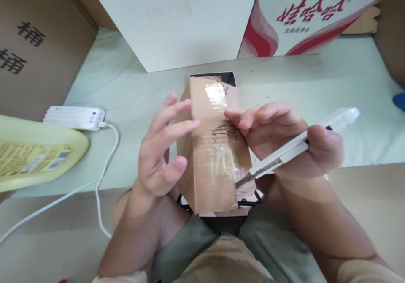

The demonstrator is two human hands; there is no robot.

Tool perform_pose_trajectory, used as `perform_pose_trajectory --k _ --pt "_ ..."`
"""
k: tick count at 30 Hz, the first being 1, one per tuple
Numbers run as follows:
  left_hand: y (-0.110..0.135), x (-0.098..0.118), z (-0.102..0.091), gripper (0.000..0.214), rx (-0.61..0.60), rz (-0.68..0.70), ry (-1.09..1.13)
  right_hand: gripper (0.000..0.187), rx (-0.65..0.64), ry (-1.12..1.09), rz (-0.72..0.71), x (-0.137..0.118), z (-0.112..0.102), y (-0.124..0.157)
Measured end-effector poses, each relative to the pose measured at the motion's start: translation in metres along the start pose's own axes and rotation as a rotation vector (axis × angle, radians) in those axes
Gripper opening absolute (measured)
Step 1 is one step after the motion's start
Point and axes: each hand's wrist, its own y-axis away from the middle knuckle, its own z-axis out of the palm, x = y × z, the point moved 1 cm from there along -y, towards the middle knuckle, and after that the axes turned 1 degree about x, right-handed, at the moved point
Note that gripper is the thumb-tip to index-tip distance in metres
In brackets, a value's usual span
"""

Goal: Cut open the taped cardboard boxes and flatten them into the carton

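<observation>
A small brown cardboard box (209,148) wrapped in clear tape stands in front of me, over a dark flat object (229,78). My left hand (161,148) rests against the box's left side, fingers spread and thumb on its top. My right hand (284,137) grips a white utility knife (303,143). The knife's blade tip touches the box's right edge low down. The fingertips of that hand lie on the taped top.
A white power bank (74,117) with a white cable (104,169) lies to the left, beside a yellow plastic container (34,158). A white board (183,21) and a red-and-white printed carton (303,17) stand behind. Brown cartons flank both sides.
</observation>
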Motion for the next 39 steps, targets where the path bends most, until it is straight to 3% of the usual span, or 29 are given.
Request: perform_pose_trajectory --k 2,7,12,15,19,25,29,35,39 --pt "-0.001 0.001 0.000 0.035 -0.055 0.037 -0.029 0.044 0.039 -0.002 -0.025 -0.002 0.003 -0.001" --pt "-0.002 -0.014 -0.006 0.030 0.022 0.073 -0.090 0.033 0.280 -0.085 -0.063 -0.006 -0.002 -0.005" --pt "0.000 -0.016 -0.005 0.025 0.035 0.079 -0.082 0.062 0.314 -0.007 0.065 -0.005 -0.005 -0.009" --pt "0.001 -0.015 -0.001 0.026 0.046 0.058 -0.089 0.062 0.362 0.017 0.067 -0.001 -0.001 -0.009" --pt "0.002 -0.014 0.005 0.023 0.071 0.056 -0.087 0.053 0.289 0.097 -0.040 0.009 0.005 -0.002" --pt "0.002 -0.014 0.010 0.023 0.068 0.098 -0.079 0.022 0.007 0.402 -0.055 0.012 0.008 0.002" --pt "0.003 -0.015 0.007 0.027 0.076 0.068 -0.074 0.026 -0.086 0.486 -0.173 0.015 0.009 -0.004" --pt "0.006 -0.014 0.007 0.026 -0.027 0.097 -0.027 0.033 -0.090 0.528 -0.172 0.014 0.011 -0.004" --pt "0.007 -0.017 0.007 0.032 0.008 0.069 -0.011 0.030 -0.150 0.553 -0.237 0.014 0.011 -0.007"
